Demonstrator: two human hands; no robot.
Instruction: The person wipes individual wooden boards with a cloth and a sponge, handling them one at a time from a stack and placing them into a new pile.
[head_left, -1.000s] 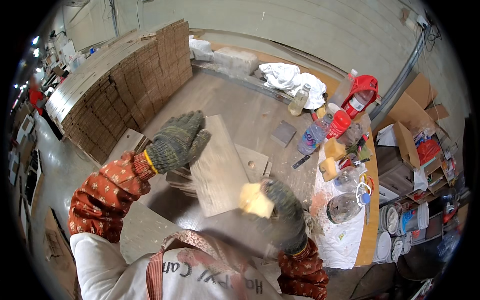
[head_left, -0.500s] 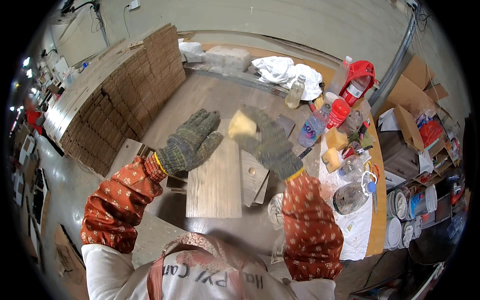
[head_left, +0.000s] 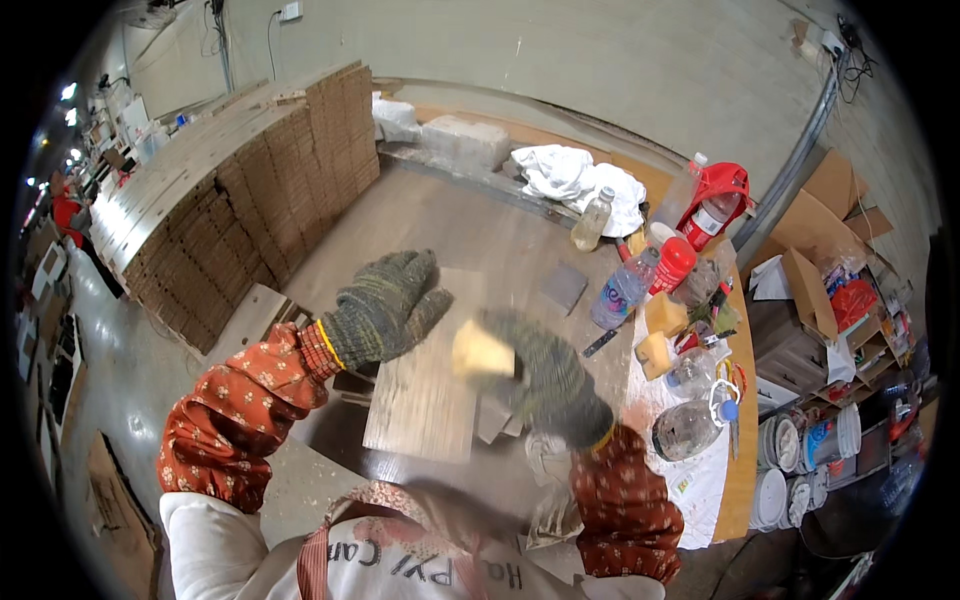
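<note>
A pale wood-grain board [head_left: 420,410] lies on the worktable in front of me. Along its upper left edge rests my left hand [head_left: 385,308] in a dark green knitted glove, fingers stretched out and thumb apart, with nothing in it. My right hand [head_left: 545,380], gloved alike and blurred by motion, grips a yellow sponge [head_left: 480,350] at the board's right edge. Whether the sponge touches the surface I cannot tell. Partly hidden under my right hand, another smaller board [head_left: 494,420] shows its corner. A flat grey pad [head_left: 564,288] lies beyond that hand.
A tall stack of boards [head_left: 250,190] stands at the left. On the right, bottles [head_left: 625,290], a red-capped container [head_left: 673,264], sponge pieces [head_left: 656,354] and a large clear jug [head_left: 690,430] crowd the table. White cloths [head_left: 580,182] lie at the back. Far left is another person [head_left: 68,212].
My right hand has moved nearer to me with the sponge, along the board's right side. My left hand stays flat at the left edge. The whole view has shifted slightly.
</note>
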